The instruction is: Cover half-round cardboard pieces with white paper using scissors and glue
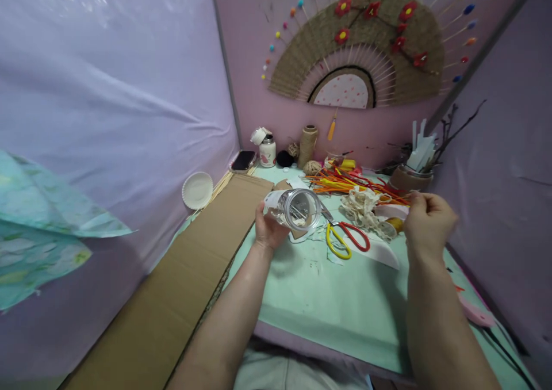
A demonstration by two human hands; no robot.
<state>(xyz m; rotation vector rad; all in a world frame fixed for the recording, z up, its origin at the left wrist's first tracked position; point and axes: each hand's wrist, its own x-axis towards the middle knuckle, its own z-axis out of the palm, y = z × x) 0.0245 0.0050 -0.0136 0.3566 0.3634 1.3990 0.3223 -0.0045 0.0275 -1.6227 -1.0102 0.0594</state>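
My left hand [268,228] is wrapped round a clear glass jar [298,209] held on its side, its open mouth facing me, just above the green table [345,304]. A white strip of paper or lace lies against the jar's side. My right hand [426,222] is raised to the right with its fingers curled and pinched together; what they pinch is too small to make out. Between the hands lie scissors with one yellow and one red handle [345,237] and a heap of cream lace [362,206].
A long cardboard sheet [185,286] runs along the table's left side. At the back stand a twine spool [307,144], a white bottle [267,151], a phone [243,160], orange and yellow sticks [345,182] and a pot of twigs [409,177]. A paper plate [197,190] leans left.
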